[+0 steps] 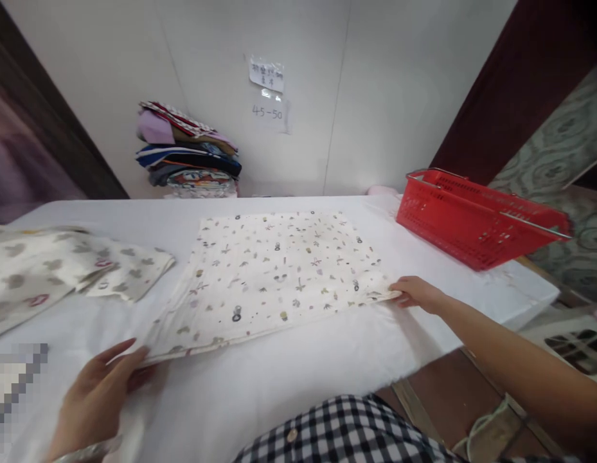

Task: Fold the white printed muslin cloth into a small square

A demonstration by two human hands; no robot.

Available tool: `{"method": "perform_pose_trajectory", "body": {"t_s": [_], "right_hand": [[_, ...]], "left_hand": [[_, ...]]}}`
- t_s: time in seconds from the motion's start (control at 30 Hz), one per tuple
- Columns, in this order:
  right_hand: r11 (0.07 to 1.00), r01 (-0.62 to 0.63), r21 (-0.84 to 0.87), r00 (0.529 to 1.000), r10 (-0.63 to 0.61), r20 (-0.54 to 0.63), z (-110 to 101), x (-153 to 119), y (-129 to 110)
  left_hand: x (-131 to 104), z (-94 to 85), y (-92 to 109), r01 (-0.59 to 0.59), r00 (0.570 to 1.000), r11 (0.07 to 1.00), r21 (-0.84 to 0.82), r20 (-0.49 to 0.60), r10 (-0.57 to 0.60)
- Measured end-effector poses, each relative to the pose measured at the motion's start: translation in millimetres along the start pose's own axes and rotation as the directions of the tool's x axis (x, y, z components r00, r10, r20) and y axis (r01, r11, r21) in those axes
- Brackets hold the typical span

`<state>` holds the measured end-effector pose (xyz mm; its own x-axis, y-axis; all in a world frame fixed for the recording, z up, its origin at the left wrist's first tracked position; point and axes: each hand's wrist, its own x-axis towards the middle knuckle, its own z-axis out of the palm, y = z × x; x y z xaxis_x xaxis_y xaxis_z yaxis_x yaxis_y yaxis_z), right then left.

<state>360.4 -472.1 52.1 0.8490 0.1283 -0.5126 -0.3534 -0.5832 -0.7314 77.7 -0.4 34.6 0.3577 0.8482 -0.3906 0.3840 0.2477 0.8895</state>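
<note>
A white cloth (279,270) with small printed plants and figures lies spread in layers on the white-covered table (327,354). At its near left corner, my left hand (103,382) pinches the edge between thumb and fingers. My right hand (418,294) grips the near right corner, lifting it slightly. Between the two hands the near edge is drawn fairly straight. To the left rests another white cloth (52,263) with grey and pink prints, loosely crumpled and apart from my hands.
A red plastic basket (472,222) with metal handles stands at the table's right end. Against the back wall is a stack of folded fabrics (189,151). Paper notes (267,96) are taped above. The table's near edge runs in front of my checked clothing (337,431).
</note>
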Motion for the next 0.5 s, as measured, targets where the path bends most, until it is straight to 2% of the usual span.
{"method": "perform_pose_trajectory", "body": {"t_s": [0.07, 0.17, 0.27, 0.33, 0.43, 0.5], "right_hand": [[0.996, 0.026, 0.09, 0.998, -0.031, 0.053, -4.9, -3.3, -1.0], [0.949, 0.057, 0.309, 0.994, -0.082, 0.069, -11.7, -4.4, 0.9], [0.882, 0.081, 0.465, 0.992, -0.115, 0.046, -15.0, 0.5, 4.3], [0.857, 0.106, 0.505, 0.989, -0.144, 0.038, -14.5, 9.5, 0.8], [0.829, 0.168, 0.533, 0.981, -0.192, -0.01, -12.2, 34.2, -30.5], [0.814, 0.245, 0.527, 0.967, -0.242, -0.075, -13.5, 54.6, -76.0]], "left_hand": [[-5.0, 1.2, 6.2, -0.027, 1.0, 0.995, -0.098, -0.005, 0.027], [-3.5, -2.8, 7.3, -0.081, 0.997, 0.987, -0.142, 0.008, 0.083], [4.3, -7.5, 7.4, -0.069, 0.995, 0.986, -0.154, 0.059, 0.079], [12.5, -4.3, 16.6, -0.036, 0.993, 0.984, -0.174, 0.105, 0.055], [30.7, 15.8, 55.9, -0.06, 0.978, 0.972, -0.228, 0.179, 0.102], [45.1, 35.8, 96.8, -0.11, 0.972, 0.955, -0.276, 0.171, 0.161]]}}
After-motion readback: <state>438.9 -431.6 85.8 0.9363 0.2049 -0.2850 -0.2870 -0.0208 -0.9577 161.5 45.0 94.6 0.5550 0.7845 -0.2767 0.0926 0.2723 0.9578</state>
